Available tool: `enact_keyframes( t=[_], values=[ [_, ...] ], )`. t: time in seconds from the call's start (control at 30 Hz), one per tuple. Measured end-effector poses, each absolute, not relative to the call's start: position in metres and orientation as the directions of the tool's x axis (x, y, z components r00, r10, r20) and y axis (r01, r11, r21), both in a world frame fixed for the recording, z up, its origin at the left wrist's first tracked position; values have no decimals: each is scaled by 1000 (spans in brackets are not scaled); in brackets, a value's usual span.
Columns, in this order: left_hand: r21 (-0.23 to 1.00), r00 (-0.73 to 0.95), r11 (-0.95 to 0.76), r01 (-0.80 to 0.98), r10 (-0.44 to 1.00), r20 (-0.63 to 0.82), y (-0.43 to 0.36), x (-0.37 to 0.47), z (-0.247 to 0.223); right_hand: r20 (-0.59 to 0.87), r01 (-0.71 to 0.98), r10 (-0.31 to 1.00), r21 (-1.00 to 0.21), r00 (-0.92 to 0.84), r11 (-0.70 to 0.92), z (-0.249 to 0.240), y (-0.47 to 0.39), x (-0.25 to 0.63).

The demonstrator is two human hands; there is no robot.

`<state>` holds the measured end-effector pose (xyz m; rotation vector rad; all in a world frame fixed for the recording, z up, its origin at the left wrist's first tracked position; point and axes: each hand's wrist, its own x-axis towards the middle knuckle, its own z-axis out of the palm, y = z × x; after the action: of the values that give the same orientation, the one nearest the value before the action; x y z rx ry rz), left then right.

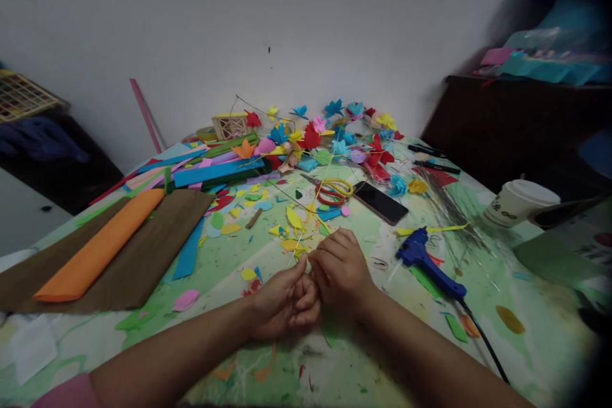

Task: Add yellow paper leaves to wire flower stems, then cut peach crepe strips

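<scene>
On the painted table (217, 287), your right hand (342, 271) has its fingers curled in against your left hand (288, 301), and both sets of fingertips seem pinched on a thin stem (298, 245). It slants up and away from them over the yellow paper scraps (293, 218); your fingers hide its near end. Expect it to be very light, springy and easily bent, so pinch it gently near that end.

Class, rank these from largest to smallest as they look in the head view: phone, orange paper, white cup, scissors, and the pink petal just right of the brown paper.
1. Orange paper
2. White cup
3. Phone and scissors: too alike to rank
4. Pink petal
</scene>
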<state>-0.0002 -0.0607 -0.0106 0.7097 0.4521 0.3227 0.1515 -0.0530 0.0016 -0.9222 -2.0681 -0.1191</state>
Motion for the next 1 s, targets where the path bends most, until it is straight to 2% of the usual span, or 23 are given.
enact_keyframes(
  t=[0.07, 0.13, 0.2, 0.23, 0.3, 0.37, 0.47, 0.57, 0.83, 0.9, 1.0],
  values=[
    [724, 836, 678, -131, 468, -287, -62, 0, -10, 733, 654, 591, -270, -337, 707, 2, -52, 153],
    [818, 756, 561, -127, 588, -286, -61, -1, -8, 731, 654, 607, -298, -311, 695, 3, -51, 156],
    [955, 598, 295, -32, 771, -218, -56, -6, -5, 727, 654, 621, -322, -292, 685, 3, -49, 159],
    [991, 501, 115, 74, 855, -136, -51, -9, -3, 725, 653, 627, -333, -284, 681, 4, -49, 160],
    [911, 358, -212, 354, 931, 77, -39, -14, -1, 720, 651, 640, -352, -271, 672, 5, -48, 162],
    [747, 319, -345, 568, 929, 187, -27, -18, -2, 714, 650, 646, -360, -269, 669, 6, -49, 164],
    [577, 328, -359, 733, 931, 162, -14, -17, -6, 710, 662, 646, -344, -281, 666, 7, -48, 164],
    [523, 318, -340, 782, 939, 135, -11, -11, -9, 713, 690, 640, -310, -287, 654, 8, -47, 164],
    [681, 214, -224, 697, 972, 101, -8, -8, -5, 690, 817, 674, -212, -265, 537, 25, -65, 194],
    [754, 184, -180, 631, 980, 80, -5, -10, -4, 685, 877, 694, -171, -222, 449, 23, -76, 218],
    [881, 156, -49, 471, 987, -29, -3, -14, -3, 662, 974, 746, -111, -75, 196, 8, -91, 261]
  ],
)
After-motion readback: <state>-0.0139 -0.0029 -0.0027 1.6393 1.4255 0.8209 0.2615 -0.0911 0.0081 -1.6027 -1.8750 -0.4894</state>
